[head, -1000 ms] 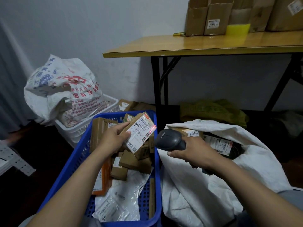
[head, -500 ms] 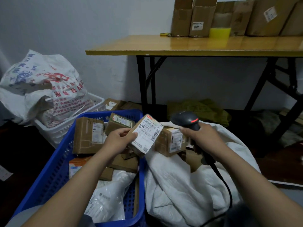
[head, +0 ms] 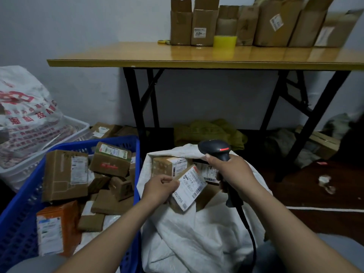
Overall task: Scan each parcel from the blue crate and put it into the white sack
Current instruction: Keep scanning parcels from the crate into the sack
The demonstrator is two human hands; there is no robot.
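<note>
Since the earlier frames the small parcel (head: 188, 189) has travelled rightward, from above the blue crate (head: 23, 219) to over the mouth of the white sack (head: 197, 243). Left hand (head: 160, 191) has crossed with it; the scanner (head: 218, 152) has lifted and now points away from the label.

Left hand: grip clamped on the parcel's left edge, fingers curled over the top, label side facing up and tilted. Parcel sits low in the sack opening, touching or just above the boxes already inside; contact cannot be told.

Right hand (head: 234, 174): grip closed around the scanner's handle, head raised above the sack's far rim, red light strip showing. Black cable (head: 249, 233) runs down from the handle across the sack's front.

Inside the sack: a brown box with a white label (head: 169, 166) behind the held parcel, another labelled parcel partly hidden by the right hand.

Blue crate, left of the sack and touching it: several cardboard parcels piled loosely, an orange box (head: 59, 225) at the near left, a tall box (head: 65, 174) standing upright.

Behind: a printed sack (head: 25, 117) resting in a white basket (head: 78, 127). Wooden counter (head: 177, 56) against the wall carries a row of open cartons (head: 246, 22) and a yellow tape roll (head: 225, 41).
</note>
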